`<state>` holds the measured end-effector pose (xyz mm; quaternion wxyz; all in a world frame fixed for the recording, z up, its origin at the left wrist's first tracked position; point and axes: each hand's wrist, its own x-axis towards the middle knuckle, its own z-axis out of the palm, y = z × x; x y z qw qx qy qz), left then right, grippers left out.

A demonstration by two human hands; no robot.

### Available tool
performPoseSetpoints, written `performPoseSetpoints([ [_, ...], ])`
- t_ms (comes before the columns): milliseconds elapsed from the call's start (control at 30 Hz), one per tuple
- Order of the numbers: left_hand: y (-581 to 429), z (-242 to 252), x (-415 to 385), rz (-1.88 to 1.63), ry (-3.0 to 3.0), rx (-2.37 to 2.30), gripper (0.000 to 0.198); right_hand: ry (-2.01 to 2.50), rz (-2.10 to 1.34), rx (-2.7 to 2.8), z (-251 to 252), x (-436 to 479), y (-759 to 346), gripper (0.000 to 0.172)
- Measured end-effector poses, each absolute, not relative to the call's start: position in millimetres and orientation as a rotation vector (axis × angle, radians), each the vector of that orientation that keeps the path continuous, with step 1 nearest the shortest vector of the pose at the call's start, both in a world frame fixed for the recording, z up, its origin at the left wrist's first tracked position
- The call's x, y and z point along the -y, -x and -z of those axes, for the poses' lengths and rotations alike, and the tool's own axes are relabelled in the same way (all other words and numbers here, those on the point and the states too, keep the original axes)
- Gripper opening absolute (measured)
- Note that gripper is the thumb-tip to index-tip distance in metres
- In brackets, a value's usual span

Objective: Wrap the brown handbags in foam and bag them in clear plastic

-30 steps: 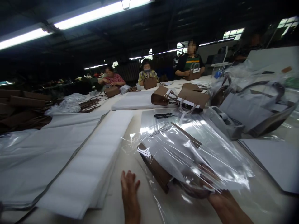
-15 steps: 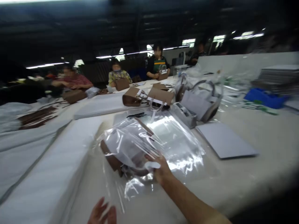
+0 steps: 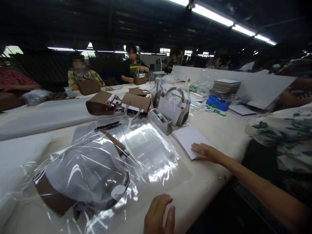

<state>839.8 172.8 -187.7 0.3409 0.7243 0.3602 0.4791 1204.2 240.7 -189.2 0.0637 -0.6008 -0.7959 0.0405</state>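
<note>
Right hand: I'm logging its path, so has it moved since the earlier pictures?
Yes. Judged against the dispenser, the right hand has gone rightward, from the wrapped bag to the white sheets.

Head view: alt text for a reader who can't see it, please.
The right hand touches a stack of white sheets; the left hand hangs open over the table, apparently empty. To the left, a brown handbag lies inside clear plastic; across the table, a person holds another brown bag.
</note>
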Motion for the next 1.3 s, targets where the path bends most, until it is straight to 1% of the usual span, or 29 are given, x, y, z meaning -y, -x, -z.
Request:
performPoseSetpoints([
  [33,-845,185,-182,-1.158,-1.829,-0.939,0.015,1.783,-0.115,2.429,192,-241,-1208,0.035],
  [67,-851,181,-190,-1.053,-1.764,-0.956,0.017,1.753,-0.096,2.448,194,-240,-1209,0.035],
  [200,-878,172,-214,-0.697,-1.454,-0.988,0.024,1.623,-0.001,2.512,201,-233,-1206,0.041],
  [300,-912,180,-230,-0.572,-1.203,-0.963,0.028,1.527,0.036,2.555,206,-232,-1208,0.040],
  [400,-951,191,-243,-0.504,-1.079,-0.974,0.033,1.468,0.056,2.582,208,-234,-1213,0.039],
  [600,-998,192,-255,-0.490,-0.962,-1.009,0.042,1.407,0.106,2.592,201,-238,-1218,0.033],
  [733,-1010,190,-257,-0.539,-0.964,-1.044,0.030,1.273,0.334,2.527,202,-226,-1199,0.027],
  [833,-1012,197,-259,-0.567,-0.934,-1.108,0.024,1.220,0.442,2.495,202,-211,-1177,0.031],
  [900,-1012,204,-259,-0.581,-0.910,-1.149,0.021,1.247,0.361,2.483,199,-208,-1173,0.035],
  [967,-1010,211,-257,-0.590,-0.897,-1.168,0.021,1.386,0.242,2.397,191,-219,-1181,0.040],
  [1067,-1008,216,-254,-0.598,-0.903,-1.166,0.027,1.669,0.152,2.230,180,-261,-1208,0.042],
  [1167,-1006,216,-252,-0.616,-0.922,-1.161,0.033,1.740,0.070,2.273,178,-309,-1227,0.044],
  [1233,-1006,215,-251,-0.633,-0.927,-1.159,0.034,1.710,0.013,2.331,182,-329,-1229,0.042],
  [1300,-1007,214,-249,-0.649,-0.928,-1.166,0.034,1.681,-0.032,2.363,184,-336,-1225,0.035],
])
